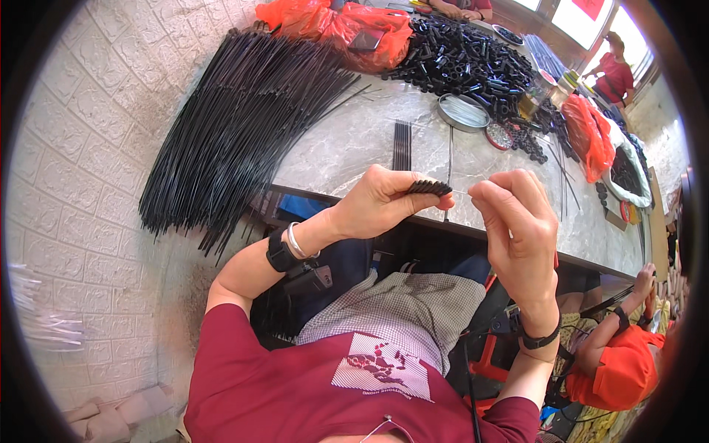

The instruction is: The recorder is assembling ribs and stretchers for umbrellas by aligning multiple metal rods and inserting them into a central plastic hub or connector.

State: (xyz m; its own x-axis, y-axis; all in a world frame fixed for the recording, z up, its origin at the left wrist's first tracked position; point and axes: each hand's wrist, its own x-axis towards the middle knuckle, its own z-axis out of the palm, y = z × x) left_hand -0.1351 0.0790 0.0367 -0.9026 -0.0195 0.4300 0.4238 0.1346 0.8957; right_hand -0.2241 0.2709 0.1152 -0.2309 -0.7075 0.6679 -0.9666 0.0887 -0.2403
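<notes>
My left hand (388,196) is closed, pinching a short black ribbed piece (428,187) between thumb and fingers above the table's near edge. The ribs may be several thin parts side by side; I cannot tell. Just to its right, my right hand (517,214) has thumb and forefinger pressed together. A thin pale strand (461,193) seems to run from those fingertips toward the ribbed piece. Beyond my hands, a row of black rods (402,142) lies side by side on the grey marbled table (332,148). A single thin dark rod (451,151) lies to their right.
A large heap of long black rods (236,125) overhangs the table's left edge. Behind are red plastic bags (377,33), a pile of short black tubes (473,63), a round tin (463,112) and a small red-rimmed dish (499,136). A person in orange (617,369) sits at right.
</notes>
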